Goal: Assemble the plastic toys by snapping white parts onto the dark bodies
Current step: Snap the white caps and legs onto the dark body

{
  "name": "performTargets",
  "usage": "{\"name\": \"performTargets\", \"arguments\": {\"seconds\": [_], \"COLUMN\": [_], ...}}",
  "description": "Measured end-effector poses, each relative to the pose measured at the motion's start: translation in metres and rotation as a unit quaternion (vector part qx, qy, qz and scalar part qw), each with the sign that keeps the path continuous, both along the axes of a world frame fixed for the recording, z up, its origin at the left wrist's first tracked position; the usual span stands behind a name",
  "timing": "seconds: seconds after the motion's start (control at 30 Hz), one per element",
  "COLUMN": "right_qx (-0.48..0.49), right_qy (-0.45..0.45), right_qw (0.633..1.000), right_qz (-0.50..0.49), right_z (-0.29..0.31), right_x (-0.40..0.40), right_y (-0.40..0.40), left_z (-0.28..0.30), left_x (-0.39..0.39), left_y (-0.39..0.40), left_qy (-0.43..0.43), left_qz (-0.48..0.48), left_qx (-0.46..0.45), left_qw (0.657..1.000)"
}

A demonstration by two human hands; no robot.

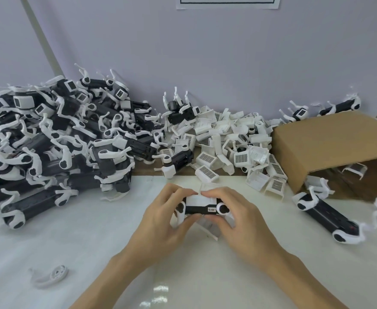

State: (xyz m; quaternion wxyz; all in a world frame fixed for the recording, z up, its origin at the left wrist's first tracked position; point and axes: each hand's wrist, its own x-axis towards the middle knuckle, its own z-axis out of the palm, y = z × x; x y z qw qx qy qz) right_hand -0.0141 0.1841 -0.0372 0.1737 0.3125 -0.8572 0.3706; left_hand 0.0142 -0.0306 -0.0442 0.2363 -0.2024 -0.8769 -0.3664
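Just above the white table, at the centre, I hold a dark toy body (202, 210) with both hands. A white cover part (197, 200) sits on its top, and white legs stick out at both ends. My left hand (165, 216) grips the left end, fingers curled over the top and thumb underneath. At the right end my right hand (234, 216) grips the same way, its fingertips pressing on the white cover. Both palms hide the lower part of the toy.
A big heap of dark toys with white legs (55, 139) fills the left. Loose white cover parts (234, 146) lie piled at the back centre. A tipped cardboard box (330, 143) stands right, a dark toy body (330, 216) before it. One white leg piece (51, 276) lies front left.
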Motion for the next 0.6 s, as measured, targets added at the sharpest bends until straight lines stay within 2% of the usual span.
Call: {"name": "performTargets", "arguments": {"seconds": [0.13,0.23,0.3,0.4,0.47,0.53,0.6], "right_qx": [-0.010,-0.077,-0.102,-0.100,-0.115,-0.121,-0.098], "right_qy": [-0.026,-0.139,-0.187,-0.179,-0.144,-0.099,-0.059], "right_qw": [1.000,0.983,0.971,0.975,0.981,0.987,0.993], "right_qz": [0.013,0.093,0.111,0.082,0.060,0.037,0.031], "right_z": [0.003,0.007,0.009,0.010,0.007,0.003,0.002], "right_x": [-0.002,0.000,0.000,-0.003,-0.004,-0.003,-0.001], "right_y": [0.002,0.006,0.008,0.011,0.011,0.009,0.006], "left_z": [-0.001,-0.001,-0.001,0.001,0.001,0.001,0.003], "left_x": [-0.002,-0.002,-0.003,-0.003,-0.002,0.001,0.005], "left_y": [-0.001,-0.002,-0.002,0.001,0.003,0.005,0.009], "left_qy": [0.035,0.056,0.081,0.103,0.084,0.019,-0.069], "left_qz": [-0.008,-0.035,-0.040,-0.041,-0.036,-0.022,0.010], "left_qx": [-0.011,-0.006,-0.016,-0.035,-0.018,0.051,0.158], "left_qw": [0.999,0.998,0.996,0.993,0.996,0.998,0.985]}}
